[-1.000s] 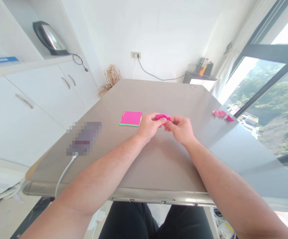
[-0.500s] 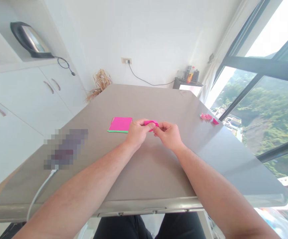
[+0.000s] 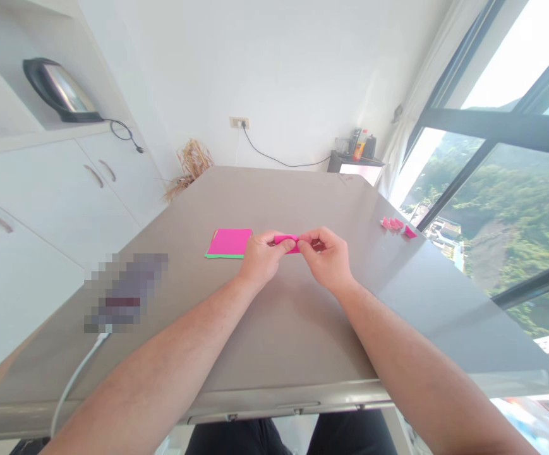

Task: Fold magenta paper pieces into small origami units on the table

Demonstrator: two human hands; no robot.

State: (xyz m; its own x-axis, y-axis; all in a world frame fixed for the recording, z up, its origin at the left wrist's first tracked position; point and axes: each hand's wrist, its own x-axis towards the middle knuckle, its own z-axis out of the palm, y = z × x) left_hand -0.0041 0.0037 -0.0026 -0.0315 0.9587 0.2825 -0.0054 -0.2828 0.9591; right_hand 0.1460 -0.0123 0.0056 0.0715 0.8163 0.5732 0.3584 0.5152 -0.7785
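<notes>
Between my two hands, above the middle of the table, is a small folded piece of pink paper (image 3: 285,239). My left hand (image 3: 262,256) pinches its left part, with the thumb lying across the front. On the other side, the thumb and fingertips of my right hand (image 3: 325,254) close on its right end. Parts of the paper are covered by my fingers. Just left of my left hand lies a stack of square coloured paper (image 3: 229,242), pink on top with a green edge showing below.
Several small folded pink pieces (image 3: 392,224) lie near the right edge of the grey table (image 3: 293,328). A blurred-out object (image 3: 127,291) with a white cable (image 3: 72,370) is at the left. A kettle (image 3: 66,91) stands on the shelf.
My right hand's fingers have shifted along the pink paper, and its thumb now presses near my left thumb. The whole view has tilted slightly upward.
</notes>
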